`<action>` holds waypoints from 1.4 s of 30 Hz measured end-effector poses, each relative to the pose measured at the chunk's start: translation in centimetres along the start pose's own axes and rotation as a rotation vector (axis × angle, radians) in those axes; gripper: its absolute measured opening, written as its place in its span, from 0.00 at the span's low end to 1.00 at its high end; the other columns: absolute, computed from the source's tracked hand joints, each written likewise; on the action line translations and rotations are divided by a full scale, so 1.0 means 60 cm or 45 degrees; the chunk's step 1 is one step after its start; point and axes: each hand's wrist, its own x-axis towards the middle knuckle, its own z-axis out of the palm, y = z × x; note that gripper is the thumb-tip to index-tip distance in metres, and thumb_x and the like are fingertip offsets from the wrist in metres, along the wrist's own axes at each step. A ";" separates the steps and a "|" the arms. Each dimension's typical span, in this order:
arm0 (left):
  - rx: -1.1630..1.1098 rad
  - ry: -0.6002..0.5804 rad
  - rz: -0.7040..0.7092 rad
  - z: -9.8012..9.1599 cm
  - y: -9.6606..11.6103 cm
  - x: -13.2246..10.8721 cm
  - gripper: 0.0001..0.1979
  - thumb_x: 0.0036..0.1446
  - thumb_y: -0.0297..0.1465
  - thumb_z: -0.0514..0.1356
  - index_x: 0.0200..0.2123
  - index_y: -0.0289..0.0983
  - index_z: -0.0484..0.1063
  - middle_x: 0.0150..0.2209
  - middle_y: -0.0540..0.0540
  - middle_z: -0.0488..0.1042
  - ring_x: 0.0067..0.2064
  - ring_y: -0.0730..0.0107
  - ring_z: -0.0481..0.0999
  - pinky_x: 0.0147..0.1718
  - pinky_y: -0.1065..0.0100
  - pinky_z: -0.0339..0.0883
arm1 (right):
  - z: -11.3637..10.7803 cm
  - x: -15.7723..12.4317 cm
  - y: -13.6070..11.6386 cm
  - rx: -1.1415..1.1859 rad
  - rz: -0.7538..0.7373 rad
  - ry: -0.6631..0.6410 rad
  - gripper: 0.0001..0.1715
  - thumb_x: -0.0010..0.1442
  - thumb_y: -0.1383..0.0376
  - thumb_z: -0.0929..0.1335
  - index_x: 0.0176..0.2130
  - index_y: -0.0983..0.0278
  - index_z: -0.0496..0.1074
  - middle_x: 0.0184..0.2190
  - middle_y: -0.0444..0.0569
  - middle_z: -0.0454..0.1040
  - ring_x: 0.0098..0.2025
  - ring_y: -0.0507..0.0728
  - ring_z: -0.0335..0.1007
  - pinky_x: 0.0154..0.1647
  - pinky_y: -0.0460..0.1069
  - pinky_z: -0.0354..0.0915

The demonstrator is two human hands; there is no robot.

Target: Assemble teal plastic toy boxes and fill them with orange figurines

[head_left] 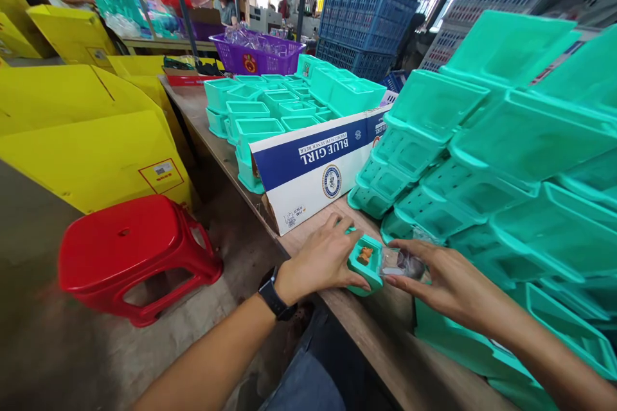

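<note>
My left hand [332, 253] grips a small teal plastic planter box [365, 270] near the table's front edge, thumb on the near side and fingers on the far side. Inside the box lies a small orange-brown figure [365, 255]. Between the thumb and fingers of my right hand [429, 273] is a clear plastic bag [401, 261] with something brownish and white in it. The bag is right beside the box's rim; whether they touch, I cannot tell. What exactly the bag contains is not clear.
Stacked teal boxes [482, 173] tower on the right. A blue-and-white beer carton [322, 167] stands ahead, with more teal boxes [260, 128] behind it. Further back are a purple basket [260, 54] and blue crates [364, 19]. A red stool [130, 244] and yellow cartons [91, 148] stand left.
</note>
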 end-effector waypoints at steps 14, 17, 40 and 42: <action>0.146 -0.027 0.050 -0.004 0.011 0.005 0.35 0.49 0.52 0.75 0.50 0.33 0.75 0.50 0.36 0.72 0.55 0.43 0.68 0.53 0.53 0.68 | -0.026 0.030 -0.020 -0.140 -0.034 -0.189 0.29 0.60 0.51 0.70 0.52 0.68 0.80 0.42 0.57 0.85 0.38 0.65 0.82 0.38 0.55 0.73; 0.120 -0.006 0.035 -0.002 0.008 0.004 0.34 0.48 0.52 0.76 0.49 0.35 0.75 0.49 0.37 0.72 0.54 0.44 0.68 0.52 0.53 0.68 | -0.026 0.036 -0.018 -0.195 -0.065 -0.196 0.29 0.59 0.52 0.71 0.52 0.67 0.80 0.39 0.56 0.85 0.37 0.65 0.82 0.38 0.55 0.73; -0.589 0.258 -0.323 0.045 0.010 -0.002 0.14 0.59 0.30 0.61 0.48 0.37 0.76 0.53 0.38 0.76 0.60 0.48 0.72 0.66 0.42 0.60 | 0.141 -0.031 -0.028 0.047 0.107 0.616 0.20 0.69 0.50 0.65 0.53 0.49 0.82 0.45 0.54 0.80 0.50 0.66 0.80 0.51 0.64 0.74; -0.542 0.283 -0.367 0.052 0.013 0.003 0.15 0.53 0.28 0.64 0.46 0.38 0.76 0.52 0.39 0.76 0.57 0.47 0.74 0.64 0.42 0.63 | 0.164 -0.026 0.009 0.035 0.038 0.635 0.19 0.68 0.48 0.67 0.52 0.44 0.82 0.46 0.52 0.83 0.49 0.67 0.82 0.47 0.65 0.77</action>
